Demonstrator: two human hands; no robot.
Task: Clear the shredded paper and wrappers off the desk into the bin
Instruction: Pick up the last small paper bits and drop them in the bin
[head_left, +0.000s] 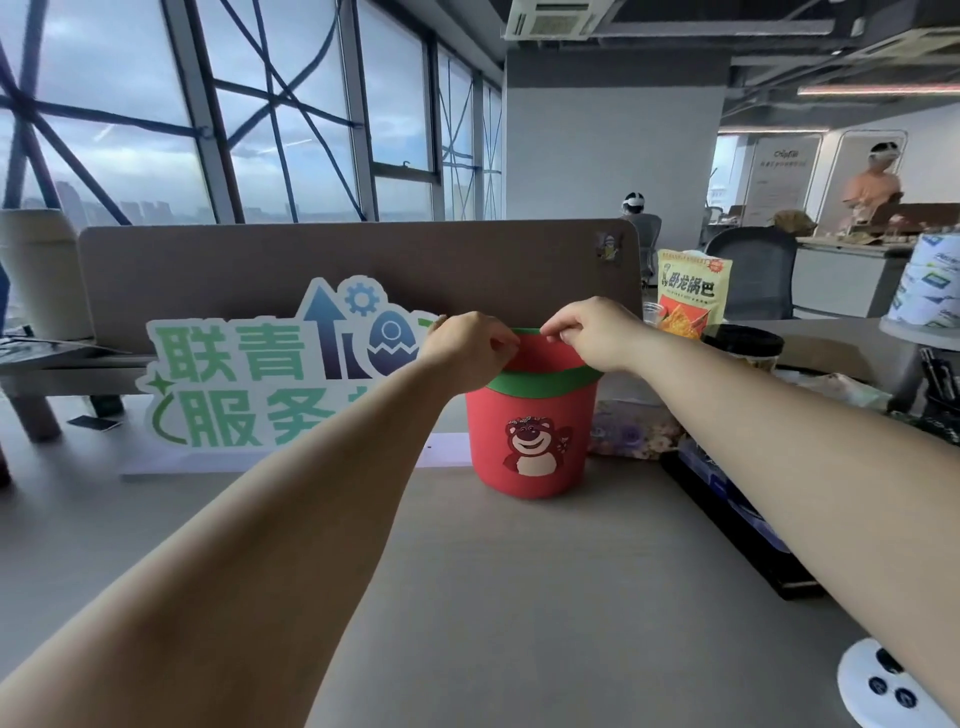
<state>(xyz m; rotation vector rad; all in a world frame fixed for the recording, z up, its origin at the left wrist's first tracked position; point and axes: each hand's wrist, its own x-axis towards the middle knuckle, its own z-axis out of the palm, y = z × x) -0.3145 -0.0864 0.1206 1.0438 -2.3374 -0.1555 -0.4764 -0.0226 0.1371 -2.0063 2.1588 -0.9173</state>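
Head cam: red bear-print bin (530, 436) stands mid-desk (519, 597), near the divider (363, 260). L hand (467, 345) & R hand (592, 332) each pinch its raised red top edge, fingers curled. Bin's inside hidden behind that edge and the hands; clutter at desk's R side blurred, partly cut off.

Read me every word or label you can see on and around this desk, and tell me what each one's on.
"联青" over "服务": the green cutout sign; the rest of the lower row is hidden.
"卧龙锅巴": the yellow snack bag; its smaller print is too small to read.
Blurred, unreadable: the wall poster.
Blurred labels: the wrapped rolls at far right.
No words, only a bear picture: the bin.
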